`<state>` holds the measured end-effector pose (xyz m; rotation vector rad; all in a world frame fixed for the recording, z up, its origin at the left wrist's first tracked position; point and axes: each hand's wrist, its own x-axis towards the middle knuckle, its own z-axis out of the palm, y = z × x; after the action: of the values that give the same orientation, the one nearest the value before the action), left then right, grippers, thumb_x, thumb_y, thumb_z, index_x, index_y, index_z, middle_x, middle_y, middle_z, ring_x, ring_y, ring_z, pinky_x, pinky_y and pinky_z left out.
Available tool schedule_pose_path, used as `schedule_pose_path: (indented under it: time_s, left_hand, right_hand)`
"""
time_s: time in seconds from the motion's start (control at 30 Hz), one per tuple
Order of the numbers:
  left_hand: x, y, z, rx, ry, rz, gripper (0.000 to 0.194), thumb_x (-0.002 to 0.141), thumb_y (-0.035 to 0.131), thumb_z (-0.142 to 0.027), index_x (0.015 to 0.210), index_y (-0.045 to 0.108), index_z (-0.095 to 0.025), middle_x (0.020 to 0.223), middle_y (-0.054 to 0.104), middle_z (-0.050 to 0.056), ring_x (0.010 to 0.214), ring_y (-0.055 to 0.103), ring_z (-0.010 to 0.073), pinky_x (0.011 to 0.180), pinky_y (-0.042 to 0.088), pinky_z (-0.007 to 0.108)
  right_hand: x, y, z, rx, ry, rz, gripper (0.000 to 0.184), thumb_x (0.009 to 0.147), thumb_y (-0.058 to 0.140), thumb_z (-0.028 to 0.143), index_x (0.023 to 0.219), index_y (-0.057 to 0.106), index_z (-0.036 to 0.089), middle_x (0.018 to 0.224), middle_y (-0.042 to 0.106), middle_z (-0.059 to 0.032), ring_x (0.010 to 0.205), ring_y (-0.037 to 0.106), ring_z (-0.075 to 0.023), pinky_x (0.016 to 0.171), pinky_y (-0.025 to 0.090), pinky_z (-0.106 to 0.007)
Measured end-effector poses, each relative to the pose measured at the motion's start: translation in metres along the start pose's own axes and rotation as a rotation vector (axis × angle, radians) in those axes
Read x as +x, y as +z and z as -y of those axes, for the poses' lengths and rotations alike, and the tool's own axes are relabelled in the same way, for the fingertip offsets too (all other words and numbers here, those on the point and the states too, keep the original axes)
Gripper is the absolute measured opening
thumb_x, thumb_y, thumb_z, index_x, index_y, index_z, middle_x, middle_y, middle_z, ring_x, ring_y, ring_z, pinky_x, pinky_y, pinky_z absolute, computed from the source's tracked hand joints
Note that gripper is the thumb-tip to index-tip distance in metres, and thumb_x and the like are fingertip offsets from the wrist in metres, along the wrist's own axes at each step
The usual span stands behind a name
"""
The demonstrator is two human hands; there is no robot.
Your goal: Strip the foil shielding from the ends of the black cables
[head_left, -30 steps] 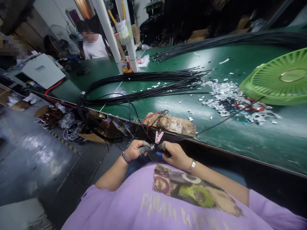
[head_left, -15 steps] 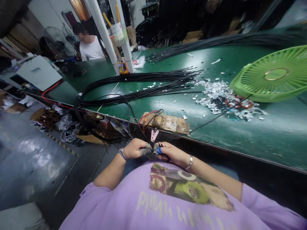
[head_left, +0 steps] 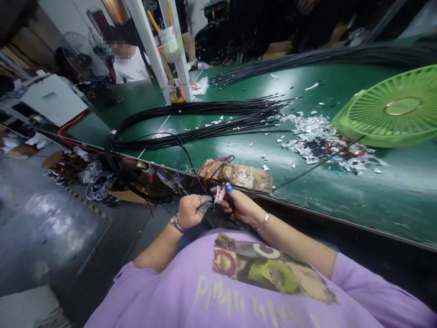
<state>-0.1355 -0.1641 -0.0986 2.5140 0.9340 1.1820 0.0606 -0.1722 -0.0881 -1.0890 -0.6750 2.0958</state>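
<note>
My left hand (head_left: 191,211) is closed in front of the bench edge, its taped thumb and finger pinching the end of a black cable (head_left: 191,160) that loops down from the bench. Thin bare strands showed at those fingertips earlier; now the cable tip is hard to make out. Close beside it, my right hand (head_left: 241,206), with blue tape on the thumb, grips a pink clothespin (head_left: 219,195) at the bench edge. The clothespin's jaws are near my left fingertips; whether they touch the cable I cannot tell. Behind both hands sits a worn wooden block (head_left: 248,176) with red and black leads.
A looped bundle of black cables (head_left: 205,134) lies across the green bench (head_left: 211,152). Beyond it is another cable bundle (head_left: 290,66). White scraps (head_left: 312,136) lie beside a green basket (head_left: 378,111). A person (head_left: 129,64) sits at the far left behind white posts (head_left: 184,77).
My hands came together at the cable end, then parted slightly. My right hand moved up and took hold of the pink clothespin, which stood untouched by it before.
</note>
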Motion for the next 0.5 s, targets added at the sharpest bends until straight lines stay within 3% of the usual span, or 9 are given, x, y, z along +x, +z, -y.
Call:
schedule_pose_path:
  time_s: [0.23,0.5]
  left_hand:
    - [-0.0014,0.0066,-0.0005,0.033,0.072,-0.042,0.025,0.092,0.048,-0.028,0.086,0.069,-0.017,0.06,0.064,0.002,0.054,0.059,0.0116,0.054,0.046,0.022]
    - [-0.0015,0.0109,-0.0001,0.083,0.125,-0.064,0.024,0.091,0.048,-0.026,0.078,0.066,-0.016,0.058,0.062,0.002,0.052,0.057,0.0108,0.053,0.044,0.022]
  right_hand:
    - [0.0073,0.0099,-0.0052,0.118,-0.192,-0.137,0.056,0.055,0.078,0.064,0.057,0.046,0.019,0.048,0.038,0.0074,0.044,0.027,-0.004,0.039,0.018,-0.018]
    - [0.0082,0.012,-0.0082,0.139,-0.17,-0.202,0.055,0.058,0.076,0.066,0.057,0.048,0.019,0.047,0.039,0.0067,0.042,0.029,-0.005,0.039,0.017,-0.02]
